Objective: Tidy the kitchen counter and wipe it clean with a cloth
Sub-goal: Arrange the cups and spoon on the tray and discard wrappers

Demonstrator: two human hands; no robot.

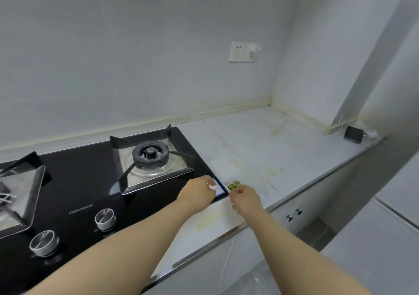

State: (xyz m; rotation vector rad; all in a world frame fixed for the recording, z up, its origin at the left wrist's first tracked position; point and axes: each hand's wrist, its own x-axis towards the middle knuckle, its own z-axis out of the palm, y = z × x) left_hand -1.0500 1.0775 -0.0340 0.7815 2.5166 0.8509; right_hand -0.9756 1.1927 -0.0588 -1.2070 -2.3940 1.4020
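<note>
Trouble was most likely at the front right corner of the hob (90, 177), where both hands worked close together. The left hand (199, 191) lay on the label (221, 189) stuck at that corner, with its fingers bent down. A small white bit (212, 186) showed at their tips, but whether they pinched it I could not tell. The right hand (246, 198), just beside it over the counter (260, 140), had its fingers curled and pinched a small green thing (234, 184) at the tips. The blur did not let me say what this thing was.

The green thing was held only at the tips, so it could slip and roll over the front edge, which was near. If the label was being peeled, it could tear and leave glue on the black glass. The left forearm passed just beside the knobs (105, 219), and a lower elbow could turn one and open the gas.

No cloth was in view, and yellow stains (278, 131) covered much of the counter, so the wiping seemed not yet begun. At the far right end a phone (353, 134) lay with its cable (370, 133). A wet cloth pushed that far could wet the phone, or drag the cable and pull it off the edge.
</note>
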